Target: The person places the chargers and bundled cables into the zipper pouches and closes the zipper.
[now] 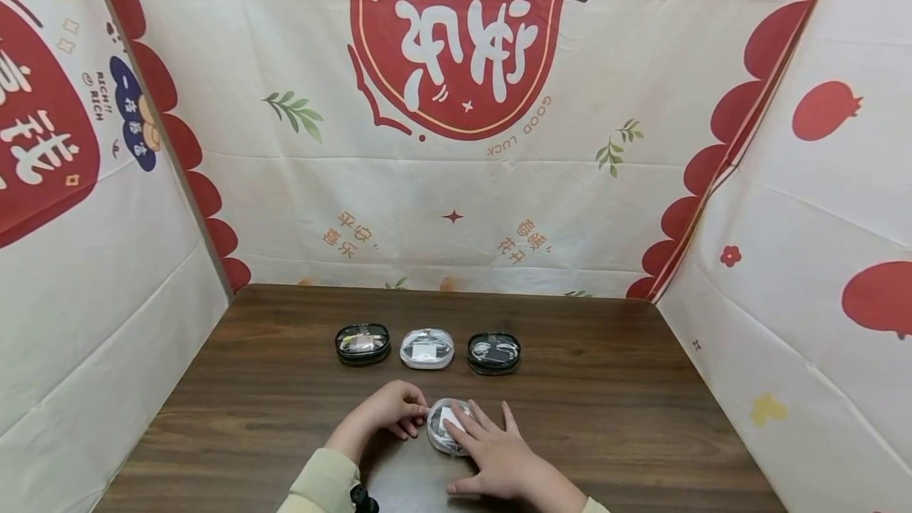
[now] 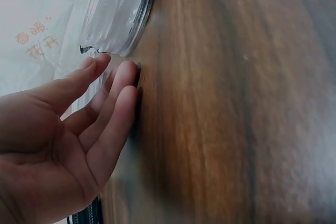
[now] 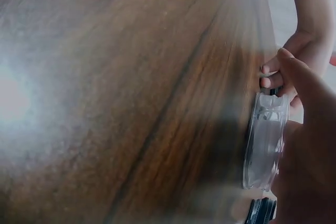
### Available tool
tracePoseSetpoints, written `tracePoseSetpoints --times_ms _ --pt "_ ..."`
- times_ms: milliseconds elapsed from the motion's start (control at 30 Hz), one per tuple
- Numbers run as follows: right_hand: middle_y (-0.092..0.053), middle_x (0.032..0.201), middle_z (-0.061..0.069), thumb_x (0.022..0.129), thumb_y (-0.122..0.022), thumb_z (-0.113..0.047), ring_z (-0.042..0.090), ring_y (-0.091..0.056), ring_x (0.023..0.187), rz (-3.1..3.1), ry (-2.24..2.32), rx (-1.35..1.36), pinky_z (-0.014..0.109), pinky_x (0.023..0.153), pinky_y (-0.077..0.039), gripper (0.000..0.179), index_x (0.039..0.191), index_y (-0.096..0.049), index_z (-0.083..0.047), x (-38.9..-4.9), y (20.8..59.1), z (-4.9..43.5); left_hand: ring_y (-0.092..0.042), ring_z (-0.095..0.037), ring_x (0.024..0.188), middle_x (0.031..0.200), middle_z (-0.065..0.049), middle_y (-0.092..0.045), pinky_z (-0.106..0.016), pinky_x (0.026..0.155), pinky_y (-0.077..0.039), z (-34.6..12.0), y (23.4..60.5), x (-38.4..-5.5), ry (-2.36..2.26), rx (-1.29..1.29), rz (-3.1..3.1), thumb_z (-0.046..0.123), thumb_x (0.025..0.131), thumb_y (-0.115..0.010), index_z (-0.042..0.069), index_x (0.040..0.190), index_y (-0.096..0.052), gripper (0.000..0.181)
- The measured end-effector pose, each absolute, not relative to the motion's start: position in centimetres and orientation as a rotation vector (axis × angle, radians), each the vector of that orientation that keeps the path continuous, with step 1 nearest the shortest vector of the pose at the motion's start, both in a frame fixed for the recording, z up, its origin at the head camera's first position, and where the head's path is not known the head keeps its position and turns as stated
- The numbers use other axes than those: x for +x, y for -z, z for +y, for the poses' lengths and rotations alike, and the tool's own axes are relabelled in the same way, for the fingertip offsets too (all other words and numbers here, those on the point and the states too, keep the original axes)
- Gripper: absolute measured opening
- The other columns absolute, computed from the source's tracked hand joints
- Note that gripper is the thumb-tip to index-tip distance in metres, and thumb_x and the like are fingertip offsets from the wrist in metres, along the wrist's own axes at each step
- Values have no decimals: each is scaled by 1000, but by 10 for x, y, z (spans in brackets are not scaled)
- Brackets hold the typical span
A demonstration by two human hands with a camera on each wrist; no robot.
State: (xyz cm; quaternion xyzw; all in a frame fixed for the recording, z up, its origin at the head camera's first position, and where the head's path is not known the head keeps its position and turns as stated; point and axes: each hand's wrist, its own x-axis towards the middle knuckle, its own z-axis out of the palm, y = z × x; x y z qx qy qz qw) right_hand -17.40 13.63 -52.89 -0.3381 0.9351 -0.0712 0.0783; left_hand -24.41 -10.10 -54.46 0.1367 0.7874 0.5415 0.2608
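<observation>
A clear oval zip pouch [image 1: 439,427] with a white label and pale contents lies on the table between my hands. At its left end my left hand [image 1: 393,408] pinches the small zipper pull between thumb and forefinger; the pull itself is mostly hidden. The left wrist view shows the thumb and curled fingers of that hand [image 2: 79,124] right at the end of the pouch [image 2: 118,14]. My right hand [image 1: 496,452] rests on top of the pouch with its fingers spread. From the right wrist, the pouch's clear side [image 3: 265,145] shows below that palm.
Behind the hands stand three similar pouches in a row: a black-edged one [image 1: 362,344] at left, a white-edged one [image 1: 427,349] in the middle and another black-edged one [image 1: 494,353] at right. Printed cloth walls [image 1: 456,180] border the brown wooden table [image 1: 613,402].
</observation>
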Motion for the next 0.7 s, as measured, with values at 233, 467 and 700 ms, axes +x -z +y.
tracePoseSetpoints --times_ms 233,467,700 --pt "-25 159 4 85 -50 -73 34 -23 143 2808 229 -1027 74 103 -11 85 152 -36 -22 -174 529 134 -58 -13 54 70 -5 -60 -27 47 -51 -106 541 -234 -1416 426 2205 2 93 -61 -2 83 -63 11" --pt "-24 159 6 86 -51 -71 35 -23 143 2826 235 -993 75 103 -9 85 153 -34 -22 -177 535 137 -59 -13 55 71 -4 -61 -29 47 -52 -105 537 -222 -1379 451 2203 0 92 -61 -2 83 -63 10" --pt "-24 159 6 86 -49 -73 35 -22 143 2832 268 -991 75 103 -9 86 153 -31 -22 -178 539 137 -59 -15 55 69 -5 -61 -30 47 -52 -96 531 -210 -1351 478 2208 -1 91 -62 -4 79 -62 12"
